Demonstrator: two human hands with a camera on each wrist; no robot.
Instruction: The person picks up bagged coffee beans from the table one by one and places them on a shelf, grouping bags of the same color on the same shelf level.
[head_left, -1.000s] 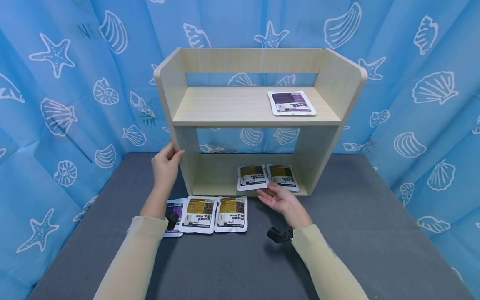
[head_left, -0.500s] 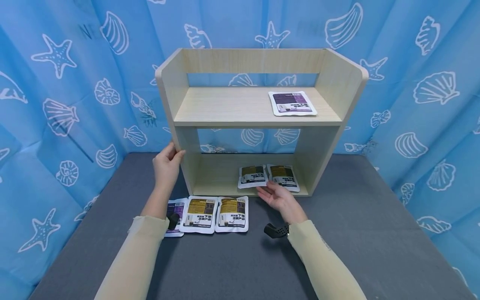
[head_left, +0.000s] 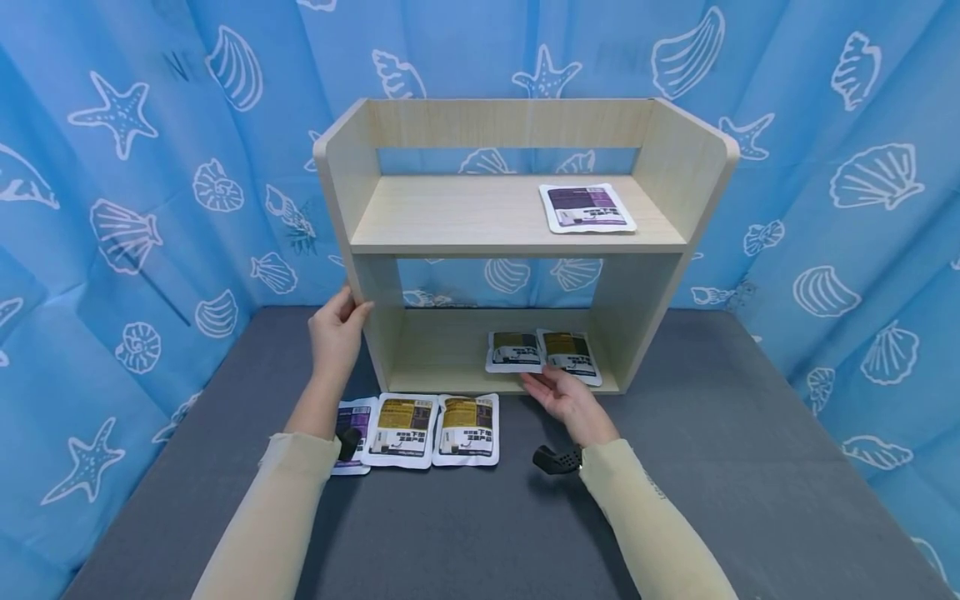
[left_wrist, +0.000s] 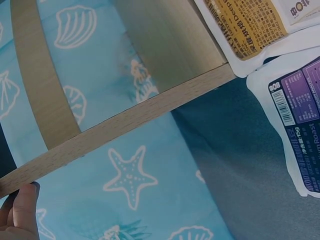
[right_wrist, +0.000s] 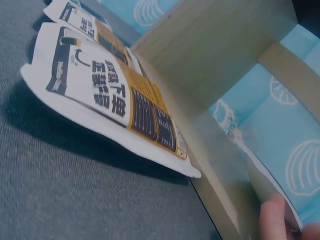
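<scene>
My left hand [head_left: 335,333] grips the front edge of the left side panel of a pale wooden shelf [head_left: 517,248]. At the lower compartment, my right hand [head_left: 567,404] pinches the front edge of a white pouch with a yellow-brown label [head_left: 514,352]. In the right wrist view my fingers [right_wrist: 272,220] hold that pouch, tilted with its front edge raised. Directly to its right lies a second yellow-brown pouch [head_left: 570,357]. A purple-labelled pouch [head_left: 588,208] lies on the right part of the upper board.
On the grey table [head_left: 450,533], in front of the shelf's left part, lie two more yellow-brown pouches [head_left: 466,429] and a purple one [left_wrist: 300,110], side by side. My left forearm partly covers the purple one. A blue curtain [head_left: 825,250] hangs around the back and sides.
My right hand has shifted the held pouch slightly right and back, and its front edge has risen. My left hand has stayed on the side panel.
</scene>
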